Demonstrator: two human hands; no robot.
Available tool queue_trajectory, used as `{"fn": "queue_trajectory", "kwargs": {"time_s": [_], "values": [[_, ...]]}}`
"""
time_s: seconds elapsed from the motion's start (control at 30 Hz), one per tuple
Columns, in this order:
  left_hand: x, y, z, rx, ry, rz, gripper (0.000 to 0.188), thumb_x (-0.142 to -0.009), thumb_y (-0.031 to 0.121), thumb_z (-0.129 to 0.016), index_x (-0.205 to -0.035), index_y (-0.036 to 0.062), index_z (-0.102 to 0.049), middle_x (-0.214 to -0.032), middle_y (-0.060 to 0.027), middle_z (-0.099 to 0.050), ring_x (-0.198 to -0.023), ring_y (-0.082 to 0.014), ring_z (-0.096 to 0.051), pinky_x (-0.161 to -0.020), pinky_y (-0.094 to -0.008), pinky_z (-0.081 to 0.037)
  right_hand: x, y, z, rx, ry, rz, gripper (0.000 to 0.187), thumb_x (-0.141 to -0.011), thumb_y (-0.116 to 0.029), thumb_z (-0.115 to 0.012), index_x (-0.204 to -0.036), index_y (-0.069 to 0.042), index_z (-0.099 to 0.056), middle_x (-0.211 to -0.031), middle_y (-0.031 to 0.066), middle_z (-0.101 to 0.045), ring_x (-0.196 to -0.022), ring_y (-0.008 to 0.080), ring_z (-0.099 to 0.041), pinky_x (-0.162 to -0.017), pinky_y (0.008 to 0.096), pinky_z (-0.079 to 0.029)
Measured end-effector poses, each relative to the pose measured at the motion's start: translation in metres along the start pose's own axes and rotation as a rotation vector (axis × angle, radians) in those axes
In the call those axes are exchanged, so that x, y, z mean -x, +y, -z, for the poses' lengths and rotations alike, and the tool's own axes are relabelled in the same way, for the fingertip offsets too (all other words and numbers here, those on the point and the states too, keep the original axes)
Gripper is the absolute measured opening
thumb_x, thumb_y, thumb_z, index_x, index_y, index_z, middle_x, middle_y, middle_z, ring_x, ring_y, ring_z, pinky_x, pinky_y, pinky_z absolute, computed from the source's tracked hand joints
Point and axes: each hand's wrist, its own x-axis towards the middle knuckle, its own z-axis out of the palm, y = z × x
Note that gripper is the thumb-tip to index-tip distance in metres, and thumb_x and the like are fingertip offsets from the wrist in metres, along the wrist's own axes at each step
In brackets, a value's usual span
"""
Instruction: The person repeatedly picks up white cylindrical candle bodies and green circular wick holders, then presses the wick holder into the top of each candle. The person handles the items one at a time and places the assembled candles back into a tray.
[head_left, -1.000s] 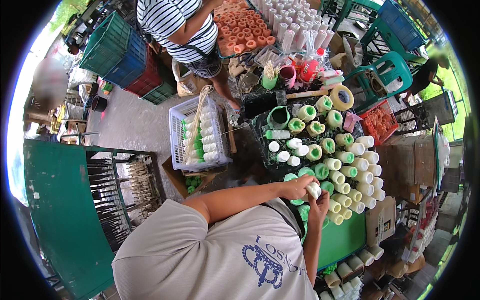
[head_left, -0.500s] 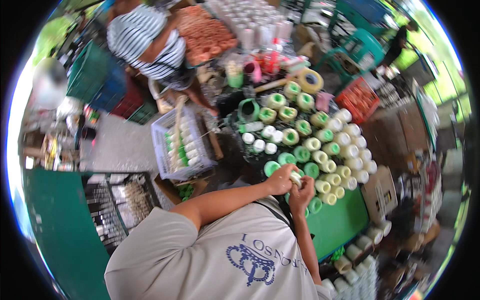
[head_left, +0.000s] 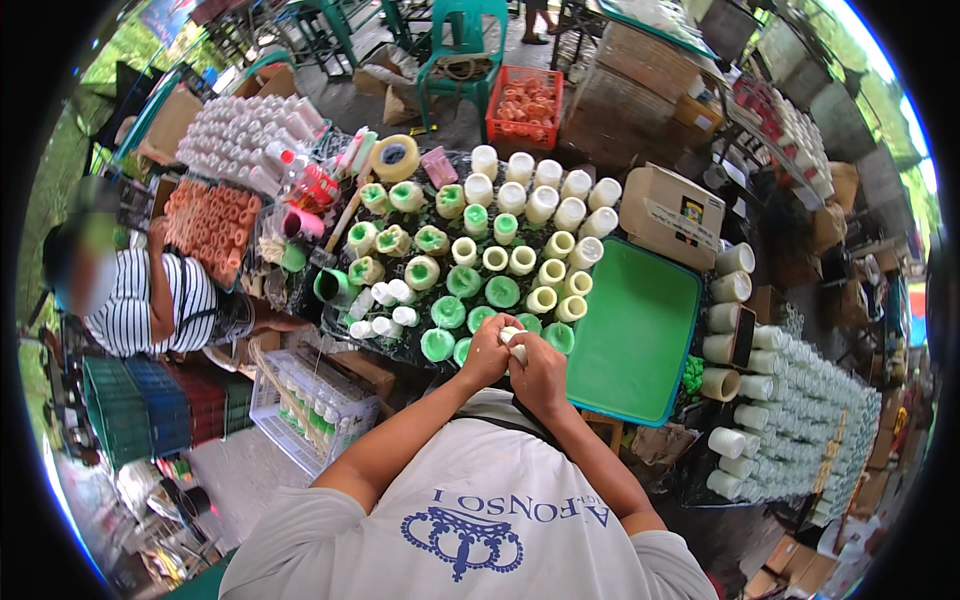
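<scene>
Close to my body, over the table's near edge, my left hand (head_left: 487, 352) and my right hand (head_left: 540, 374) are closed together on a small whitish cylindrical piece (head_left: 514, 342). Fingers cover most of it, so its exact kind cannot be made out. Just beyond my hands stand green-filled round cups (head_left: 502, 292). Behind those come cream hollow cylinders (head_left: 522, 261) and cream moulds with green insides (head_left: 422, 270). Taller white cylinders (head_left: 542, 204) stand in rows at the far side. To the left lie small white caps (head_left: 402, 291) beside a green pitcher (head_left: 334, 288).
A green tray (head_left: 634, 330) lies to the right, beside a cardboard box (head_left: 672, 215) and many stacked white cylinders (head_left: 775, 400). At left are a lilac basket (head_left: 300, 410) and a person in a striped shirt (head_left: 150, 300). Tape (head_left: 395, 157) and a red crate (head_left: 525, 105) are farther back.
My view has swung to the right, bringing the green tray and stacked white cylinders more fully into sight. Both hands still hold the small whitish piece.
</scene>
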Motion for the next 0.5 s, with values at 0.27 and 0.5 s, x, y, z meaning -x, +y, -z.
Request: {"fn": "queue_trajectory", "kwargs": {"time_s": [0.27, 0.5], "values": [[-0.008, 0.007, 0.008, 0.571, -0.208, 0.288, 0.036, -0.093, -0.005, -0.053, -0.126, 0.0083, -0.060, -0.113, -0.0069, -0.070, -0.099, -0.0210, -0.072, -0.072, -0.0397, -0.066, 0.009, 0.018, 0.027, -0.403, -0.017, -0.273, 0.048, -0.091, -0.018, -0.078, -0.130, 0.000, -0.057, -0.099, 0.0132, -0.068, -0.084, 0.0267, -0.068, -0.076, 0.0371, -0.055], [-0.001, 0.032, 0.039, 0.684, -0.440, 0.491, 0.021, -0.103, 0.016, -0.062, -0.122, 0.0078, -0.063, -0.111, -0.0079, -0.071, -0.094, -0.0230, -0.075, -0.072, -0.0410, -0.067, -0.004, 0.007, 0.019, -0.015, -0.141, -0.160, 0.039, -0.101, -0.033, -0.069, -0.122, -0.001, -0.067, -0.093, 0.0114, -0.073, -0.078, 0.0217, -0.068, -0.068, 0.0368, -0.053]]}}
